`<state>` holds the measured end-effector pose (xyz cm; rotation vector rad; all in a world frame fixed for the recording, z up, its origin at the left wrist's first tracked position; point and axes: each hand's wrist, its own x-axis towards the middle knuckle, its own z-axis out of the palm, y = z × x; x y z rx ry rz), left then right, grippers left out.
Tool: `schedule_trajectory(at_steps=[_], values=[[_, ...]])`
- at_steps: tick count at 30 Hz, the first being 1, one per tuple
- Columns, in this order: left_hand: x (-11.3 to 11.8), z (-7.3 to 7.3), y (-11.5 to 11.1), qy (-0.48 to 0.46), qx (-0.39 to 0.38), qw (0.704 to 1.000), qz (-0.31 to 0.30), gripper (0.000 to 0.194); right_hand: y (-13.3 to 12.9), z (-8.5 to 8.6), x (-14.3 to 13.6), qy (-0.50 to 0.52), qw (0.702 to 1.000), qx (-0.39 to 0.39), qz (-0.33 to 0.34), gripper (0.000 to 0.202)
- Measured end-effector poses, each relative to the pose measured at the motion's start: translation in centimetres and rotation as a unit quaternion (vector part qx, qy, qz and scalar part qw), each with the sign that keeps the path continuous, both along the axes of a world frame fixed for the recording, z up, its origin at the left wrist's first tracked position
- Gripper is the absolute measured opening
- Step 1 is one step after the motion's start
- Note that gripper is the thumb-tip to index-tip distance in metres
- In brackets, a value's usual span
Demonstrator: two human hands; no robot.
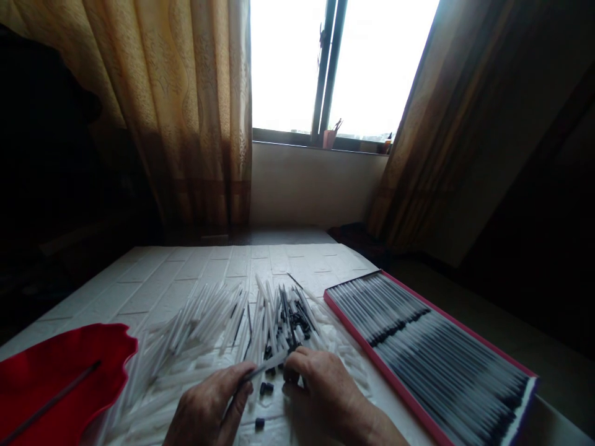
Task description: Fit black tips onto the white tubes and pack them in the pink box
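My left hand (211, 402) grips a translucent white tube (269, 364) between thumb and fingers, its far end pointing right toward my other hand. Close beside it, my right hand (325, 381) has its fingers pinched at the tube's far end; whatever is between the fingertips is too small to name. Just beyond both hands lie thin black rods (286, 303) and small black caps (300, 319). A few loose black caps (266, 388) rest between the hands. White tubes (204, 316) are heaped to the left and ahead.
On the right, a pink-edged box (400, 387) holds rows of black-and-clear sticks. At the left edge sits a red scalloped tray (109, 347) with one dark stick inside. A curtained window stands behind the white brick-patterned table (297, 257).
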<state>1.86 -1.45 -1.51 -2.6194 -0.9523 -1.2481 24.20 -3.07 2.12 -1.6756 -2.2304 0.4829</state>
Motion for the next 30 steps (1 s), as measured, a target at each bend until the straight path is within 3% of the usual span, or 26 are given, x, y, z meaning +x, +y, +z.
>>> schedule_trajectory(at_steps=[4,8,10,24,30], values=[[0.2,0.1,0.0,-0.003,0.0,1.0,0.001,0.025,0.1,0.5,1.0,0.154,0.987,0.016,-0.032,0.005],[0.2,0.0,-0.1,-0.003,-0.003,1.0,0.003,0.025,0.3,0.9,1.8,0.377,0.926,-0.019,-0.031,0.01],[0.2,0.0,-0.2,0.0,-0.002,1.0,0.002,0.025,0.4,1.0,1.9,0.434,0.9,-0.036,-0.031,0.017],[0.3,0.2,-0.4,-0.005,0.008,1.0,-0.006,0.023,0.2,0.4,1.2,0.417,0.909,-0.023,-0.006,0.016],[0.3,0.2,-0.5,0.009,-0.003,1.0,-0.008,0.024,0.2,0.6,1.1,0.37,0.928,0.041,0.001,0.015]])
